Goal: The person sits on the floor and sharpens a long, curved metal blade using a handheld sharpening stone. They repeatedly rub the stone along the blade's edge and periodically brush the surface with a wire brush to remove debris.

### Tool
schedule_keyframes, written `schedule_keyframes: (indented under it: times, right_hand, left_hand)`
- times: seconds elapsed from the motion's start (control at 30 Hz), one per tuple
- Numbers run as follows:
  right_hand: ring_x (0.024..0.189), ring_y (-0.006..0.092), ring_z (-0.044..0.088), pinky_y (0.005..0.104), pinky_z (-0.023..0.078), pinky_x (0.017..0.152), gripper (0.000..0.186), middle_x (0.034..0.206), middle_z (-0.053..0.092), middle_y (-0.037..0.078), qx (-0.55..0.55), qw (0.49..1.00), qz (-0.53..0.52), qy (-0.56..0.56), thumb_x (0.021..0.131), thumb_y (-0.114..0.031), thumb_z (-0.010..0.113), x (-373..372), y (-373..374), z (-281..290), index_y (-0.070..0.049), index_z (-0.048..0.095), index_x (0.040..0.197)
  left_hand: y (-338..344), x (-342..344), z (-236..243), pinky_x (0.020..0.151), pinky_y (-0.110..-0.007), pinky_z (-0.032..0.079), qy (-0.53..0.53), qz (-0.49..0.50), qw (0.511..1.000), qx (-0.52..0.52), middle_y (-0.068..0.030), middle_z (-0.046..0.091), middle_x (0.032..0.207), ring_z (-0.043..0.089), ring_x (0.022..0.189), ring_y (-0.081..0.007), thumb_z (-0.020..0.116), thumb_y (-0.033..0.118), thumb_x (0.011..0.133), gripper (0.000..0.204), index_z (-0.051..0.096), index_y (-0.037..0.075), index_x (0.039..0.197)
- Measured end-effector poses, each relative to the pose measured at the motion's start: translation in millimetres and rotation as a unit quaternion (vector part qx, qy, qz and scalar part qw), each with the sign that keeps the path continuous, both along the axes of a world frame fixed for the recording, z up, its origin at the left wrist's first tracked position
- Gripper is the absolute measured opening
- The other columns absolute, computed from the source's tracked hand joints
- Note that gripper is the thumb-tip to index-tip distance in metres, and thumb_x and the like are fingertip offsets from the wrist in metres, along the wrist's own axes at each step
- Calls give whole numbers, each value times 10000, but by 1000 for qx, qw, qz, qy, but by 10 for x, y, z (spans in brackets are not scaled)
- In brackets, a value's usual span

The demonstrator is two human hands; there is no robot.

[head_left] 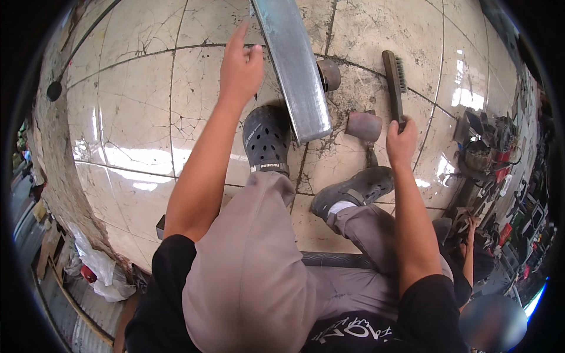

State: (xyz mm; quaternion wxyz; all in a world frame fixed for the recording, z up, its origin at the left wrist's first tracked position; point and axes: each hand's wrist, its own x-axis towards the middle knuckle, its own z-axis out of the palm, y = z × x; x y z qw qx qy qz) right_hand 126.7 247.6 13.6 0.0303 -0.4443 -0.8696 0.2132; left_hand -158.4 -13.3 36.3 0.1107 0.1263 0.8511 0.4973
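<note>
A long grey metal bar (pixel 295 79) lies aslant at top centre, its near end beside my dark clog (pixel 265 135). My left hand (pixel 241 67) is raised just left of the bar, fingers apart and holding nothing; whether a fingertip touches its edge I cannot tell. My right hand (pixel 401 141) grips the handle of a wooden wire brush (pixel 392 79), which points away from me with dark bristles facing right. A short rusty metal piece (pixel 329 75) sits at the bar's right side, and another curved one (pixel 362 126) lies between the bar and my right hand.
Cracked pale tiles (pixel 129 88) form the floor. A dark rod with a round end (pixel 54 90) is at upper left. Metal tools and parts (pixel 477 147) crowd the right side. A co-worker's arm (pixel 469 253) shows at lower right. Plastic bags (pixel 94 265) and boards lie at lower left.
</note>
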Motion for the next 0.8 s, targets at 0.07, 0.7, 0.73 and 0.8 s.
schedule_keyframes:
  times: [0.07,0.7,0.73,0.8]
  right_hand:
    - [1076,404,613,459,481,945,458,1168,633,252,122,989,82,13,900,-225,640,-95,192,-26,10,548,1282]
    - [1031,363,625,436,488,913,612,1136,611,260,-232,967,102,3,975,-266,601,384,-652,725,27,326,1436]
    - [1090,385,614,441,478,940,621,1175,594,287,-237,963,128,-21,968,-260,617,483,-867,829,24,325,1436]
    - [1114,435,616,449,481,939,620,1169,594,315,-262,947,184,0,960,-249,632,595,-1136,926,18,329,1429]
  left_hand:
    - [-129,247,-13,812,-310,509,-37,18,999,0,-109,663,1120,624,866,-158,604,221,972,422,540,41,1348]
    - [-350,1010,-51,668,-228,441,-336,-64,935,88,4,647,861,518,726,-59,556,273,1034,270,663,39,1115]
    - [-368,1005,-76,661,-224,438,-340,-43,934,102,1,647,862,507,713,-59,537,271,1042,277,656,39,1135]
    - [-366,996,-121,648,-217,430,-350,-7,927,133,-4,647,865,486,686,-59,499,266,1056,294,643,40,1176]
